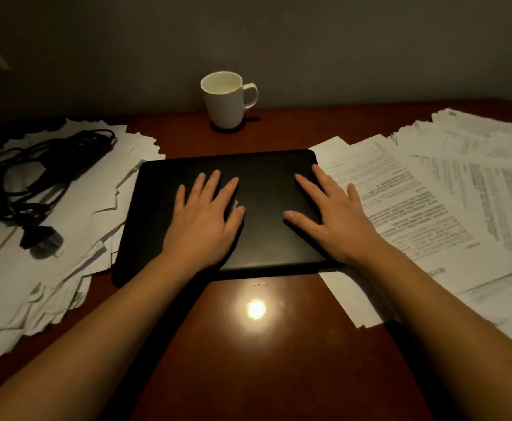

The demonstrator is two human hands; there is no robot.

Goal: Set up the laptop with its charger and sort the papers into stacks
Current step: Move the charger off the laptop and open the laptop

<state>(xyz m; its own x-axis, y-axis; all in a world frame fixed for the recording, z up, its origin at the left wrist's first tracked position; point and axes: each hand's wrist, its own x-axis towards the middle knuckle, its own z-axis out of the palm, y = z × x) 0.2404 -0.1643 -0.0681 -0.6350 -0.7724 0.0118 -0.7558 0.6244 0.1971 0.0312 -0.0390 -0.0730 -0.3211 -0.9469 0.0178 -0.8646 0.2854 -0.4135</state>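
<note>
- The charger [36, 177] lay in a tangle on the loose papers [66, 253] along the left edge of the table [263, 360], not joined to anything that I could see.
- My left hand [206, 220] rested flat on the closed laptop [263, 183] at the table's middle, fingers straight, gripping nothing.
- My right hand [333, 220] lay flat on the lid's right half, also holding nothing.
- Printed sheets [446, 208] fanned unsorted over the right edge.
- I judged the laptop step barely begun. Next I'd need to lift the lid, then fetch the charger.

Dim room: glossy reddish wooden desk [279, 360] against a plain grey wall [309, 41].
</note>
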